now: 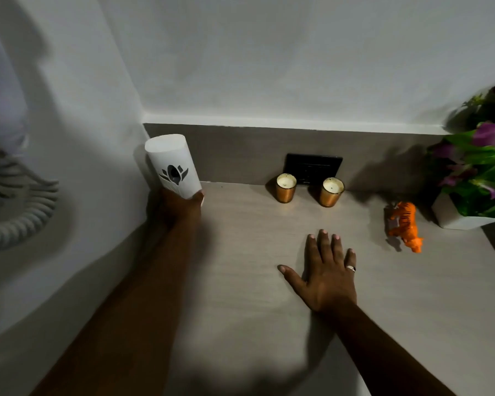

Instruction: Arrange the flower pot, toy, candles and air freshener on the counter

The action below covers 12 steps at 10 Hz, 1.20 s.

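**Air freshener gripped in the back-left corner**

Head view: the left hand (175, 207) is clasping the base of the white air freshener (172, 166) by the wall. The right hand (325, 274) is lying flat on the counter (255, 281), fingers spread. Two candles (285, 187) are standing at the back, the toy (405, 225) beside the flower pot (459, 218).

Head view, downward over counter (255, 281)
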Each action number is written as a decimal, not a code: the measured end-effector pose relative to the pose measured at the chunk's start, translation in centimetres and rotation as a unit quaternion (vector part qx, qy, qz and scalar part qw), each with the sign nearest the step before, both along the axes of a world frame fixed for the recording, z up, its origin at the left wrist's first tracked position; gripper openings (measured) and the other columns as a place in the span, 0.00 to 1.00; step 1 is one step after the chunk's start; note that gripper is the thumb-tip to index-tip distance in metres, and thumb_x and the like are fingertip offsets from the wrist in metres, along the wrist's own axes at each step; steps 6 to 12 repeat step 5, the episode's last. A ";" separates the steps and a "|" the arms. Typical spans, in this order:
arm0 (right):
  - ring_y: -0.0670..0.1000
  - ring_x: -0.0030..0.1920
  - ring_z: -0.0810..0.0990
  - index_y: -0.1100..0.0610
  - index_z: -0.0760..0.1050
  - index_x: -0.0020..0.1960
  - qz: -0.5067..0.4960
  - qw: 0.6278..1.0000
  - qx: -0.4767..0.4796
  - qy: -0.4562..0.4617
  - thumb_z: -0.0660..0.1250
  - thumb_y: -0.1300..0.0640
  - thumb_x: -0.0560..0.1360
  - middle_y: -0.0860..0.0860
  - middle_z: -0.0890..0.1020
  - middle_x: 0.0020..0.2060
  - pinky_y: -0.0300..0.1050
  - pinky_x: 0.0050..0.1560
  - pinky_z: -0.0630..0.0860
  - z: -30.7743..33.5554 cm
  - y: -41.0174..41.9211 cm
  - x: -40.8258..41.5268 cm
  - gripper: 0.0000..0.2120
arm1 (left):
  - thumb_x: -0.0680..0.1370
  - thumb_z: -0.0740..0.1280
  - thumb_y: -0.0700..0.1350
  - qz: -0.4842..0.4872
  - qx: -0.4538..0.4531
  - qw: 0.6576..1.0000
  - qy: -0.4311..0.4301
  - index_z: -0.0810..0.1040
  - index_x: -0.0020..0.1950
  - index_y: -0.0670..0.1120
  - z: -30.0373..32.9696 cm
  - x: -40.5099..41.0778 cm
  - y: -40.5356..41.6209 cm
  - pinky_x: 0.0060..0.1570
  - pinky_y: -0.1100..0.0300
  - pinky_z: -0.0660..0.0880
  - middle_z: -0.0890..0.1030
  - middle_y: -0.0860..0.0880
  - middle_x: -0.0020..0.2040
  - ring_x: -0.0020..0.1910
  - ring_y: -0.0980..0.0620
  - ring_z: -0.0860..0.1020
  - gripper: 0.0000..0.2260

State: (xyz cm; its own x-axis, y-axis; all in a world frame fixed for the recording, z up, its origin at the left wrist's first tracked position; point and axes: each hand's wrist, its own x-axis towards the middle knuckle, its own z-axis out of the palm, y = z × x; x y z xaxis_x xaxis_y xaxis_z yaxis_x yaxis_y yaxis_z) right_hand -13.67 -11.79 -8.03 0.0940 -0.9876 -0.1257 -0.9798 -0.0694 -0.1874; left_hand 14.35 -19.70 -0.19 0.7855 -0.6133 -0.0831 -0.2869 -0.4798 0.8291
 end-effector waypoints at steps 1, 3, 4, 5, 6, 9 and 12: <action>0.58 0.80 0.36 0.51 0.41 0.81 -0.002 1.000 -0.001 0.003 0.33 0.18 0.66 0.54 0.41 0.81 0.64 0.78 0.38 -0.2 -0.1 0.0 0.53 | 0.69 0.76 0.50 0.002 -0.005 1.000 -0.019 0.61 0.74 0.40 -0.6 0.9 -1.1 0.71 0.46 0.65 0.68 0.39 0.73 0.72 0.39 0.67 0.39; 0.58 0.80 0.37 0.51 0.42 0.81 -0.005 1.000 0.001 -0.001 0.36 0.18 0.67 0.53 0.42 0.81 0.63 0.77 0.35 -0.4 -0.3 0.0 0.53 | 0.65 0.78 0.56 0.008 -0.005 0.999 -0.034 0.67 0.70 0.40 -1.9 2.5 -2.6 0.66 0.45 0.71 0.73 0.39 0.69 0.67 0.39 0.72 0.40; 0.58 0.80 0.37 0.51 0.43 0.81 -0.006 1.000 0.007 -0.006 0.37 0.18 0.67 0.54 0.43 0.81 0.63 0.76 0.34 -0.2 -0.1 0.1 0.53 | 0.66 0.78 0.53 0.005 0.005 0.999 -0.048 0.67 0.69 0.37 -3.1 1.9 -1.4 0.66 0.43 0.70 0.73 0.35 0.68 0.67 0.36 0.71 0.38; 0.58 0.80 0.37 0.53 0.43 0.81 -0.001 0.999 0.028 -0.022 0.38 0.18 0.67 0.55 0.43 0.81 0.64 0.77 0.35 0.7 0.0 0.0 0.54 | 0.70 0.75 0.52 -0.065 0.064 0.994 -0.053 0.58 0.75 0.38 -4.9 -1.1 3.0 0.72 0.43 0.60 0.63 0.34 0.74 0.73 0.36 0.62 0.41; 0.58 0.80 0.37 0.53 0.43 0.81 -0.001 0.999 0.028 -0.022 0.38 0.18 0.67 0.55 0.43 0.81 0.64 0.77 0.35 0.7 0.0 0.0 0.54 | 0.70 0.75 0.52 -0.065 0.064 0.994 -0.053 0.58 0.75 0.38 -4.9 -1.1 3.0 0.72 0.43 0.60 0.63 0.34 0.74 0.73 0.36 0.62 0.41; 0.58 0.80 0.37 0.53 0.43 0.81 -0.001 0.999 0.028 -0.022 0.38 0.18 0.67 0.55 0.43 0.81 0.64 0.77 0.35 0.7 0.0 0.0 0.54 | 0.70 0.75 0.52 -0.065 0.064 0.994 -0.053 0.58 0.75 0.38 -4.9 -1.1 3.0 0.72 0.43 0.60 0.63 0.34 0.74 0.73 0.36 0.62 0.41; 0.58 0.80 0.37 0.53 0.43 0.81 -0.001 0.999 0.028 -0.022 0.38 0.18 0.67 0.55 0.43 0.81 0.64 0.77 0.35 0.7 0.0 0.0 0.54 | 0.70 0.75 0.52 -0.065 0.064 0.994 -0.053 0.58 0.75 0.38 -4.9 -1.1 3.0 0.72 0.43 0.60 0.63 0.34 0.74 0.73 0.36 0.62 0.41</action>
